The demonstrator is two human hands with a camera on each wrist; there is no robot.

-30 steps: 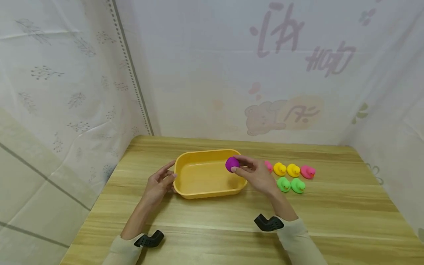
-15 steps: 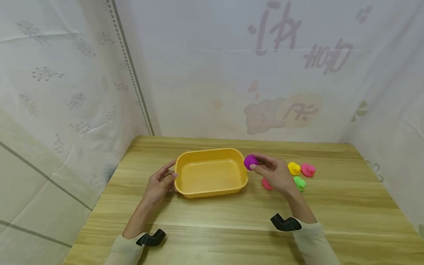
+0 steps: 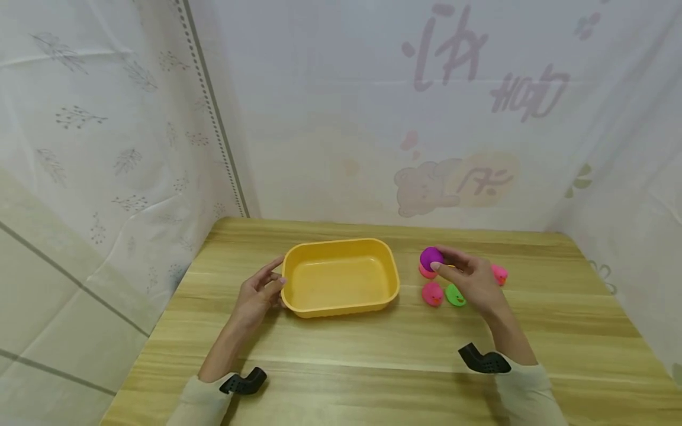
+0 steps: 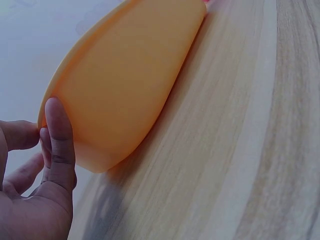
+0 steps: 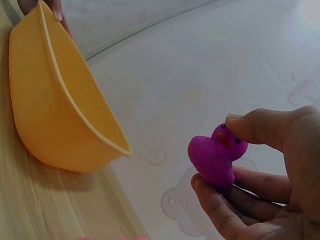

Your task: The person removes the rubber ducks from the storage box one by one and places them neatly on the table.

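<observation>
In the head view, my right hand [image 3: 474, 281] pinches a purple rubber duck [image 3: 431, 259] between thumb and fingers, raised over the ducks at the right. The right wrist view shows the purple duck [image 5: 215, 155] tilted, its orange beak towards the camera and the thumb on its head. My left hand [image 3: 258, 296] holds the near-left end of a yellow plastic basin [image 3: 341, 310]. In the left wrist view, a finger [image 4: 59, 120] lies against the outer wall of the basin [image 4: 125, 75], with another fingertip at the rim. Nothing lies inside the basin.
Right of the basin sit a pink duck [image 3: 433, 294], a green duck [image 3: 455, 294] and another pink duck [image 3: 499, 274]. One more pink duck [image 3: 427, 273] shows below the purple one. My right hand hides others. All stand on a wooden table [image 3: 341, 367] before a printed curtain [image 3: 319, 118].
My right hand has carried the purple duck rightward, from over the basin to above the other ducks. The left hand and basin have stayed in place.
</observation>
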